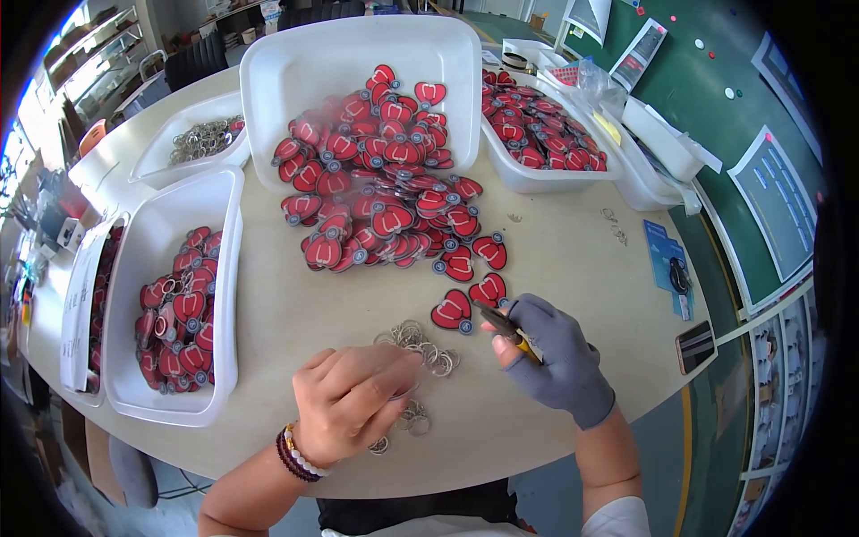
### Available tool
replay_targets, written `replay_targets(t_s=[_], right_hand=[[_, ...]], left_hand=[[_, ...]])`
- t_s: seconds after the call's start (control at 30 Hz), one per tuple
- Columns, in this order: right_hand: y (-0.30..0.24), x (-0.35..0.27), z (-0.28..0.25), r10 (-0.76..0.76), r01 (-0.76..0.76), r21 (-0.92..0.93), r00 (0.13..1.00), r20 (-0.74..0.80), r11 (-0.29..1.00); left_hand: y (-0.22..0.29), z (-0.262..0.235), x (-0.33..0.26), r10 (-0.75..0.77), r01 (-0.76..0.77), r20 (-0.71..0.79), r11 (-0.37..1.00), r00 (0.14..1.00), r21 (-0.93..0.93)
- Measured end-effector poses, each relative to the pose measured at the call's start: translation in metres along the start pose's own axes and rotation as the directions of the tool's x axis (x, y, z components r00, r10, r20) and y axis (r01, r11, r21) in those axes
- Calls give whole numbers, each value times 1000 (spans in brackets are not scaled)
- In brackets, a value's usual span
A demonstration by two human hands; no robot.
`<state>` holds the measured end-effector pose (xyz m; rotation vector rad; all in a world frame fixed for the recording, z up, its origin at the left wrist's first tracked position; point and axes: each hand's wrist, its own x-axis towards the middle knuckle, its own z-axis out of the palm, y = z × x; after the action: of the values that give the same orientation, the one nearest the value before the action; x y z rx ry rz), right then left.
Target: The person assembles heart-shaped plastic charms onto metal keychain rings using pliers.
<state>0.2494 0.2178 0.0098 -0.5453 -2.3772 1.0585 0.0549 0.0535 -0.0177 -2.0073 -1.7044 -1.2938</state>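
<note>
My bare left hand, with bead bracelets at the wrist, rests palm down on the table, fingers curled over a small heap of metal key rings. My right hand wears a grey glove and grips yellow-handled pliers, whose tip points at a red heart-shaped tag. A second tag lies beside it. A big pile of red heart tags spills out of a tilted white tray behind them.
A white tray at the left holds finished red tags. Another tray at the far left holds metal rings, and one at the right more red tags. Blue cards and a phone lie near the table's right edge.
</note>
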Motion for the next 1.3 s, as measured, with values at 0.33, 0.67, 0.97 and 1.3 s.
replay_targets(t_s=[0.33,0.67,0.97,1.3], right_hand=[[14,-3,-40,17,-106,-322,963,-267,941],[68,-13,-57,142,-146,-550,989,-50,822],[82,-8,-50,237,-161,-520,968,81,839],[63,-5,-50,251,-201,-463,967,48,863]], left_hand=[[-4,-46,10,88,49,-208,816,974,576],[-1,-101,7,-536,186,-76,154,841,970],[-5,43,66,-329,199,475,932,816,303],[-20,84,72,-262,143,567,959,781,246]])
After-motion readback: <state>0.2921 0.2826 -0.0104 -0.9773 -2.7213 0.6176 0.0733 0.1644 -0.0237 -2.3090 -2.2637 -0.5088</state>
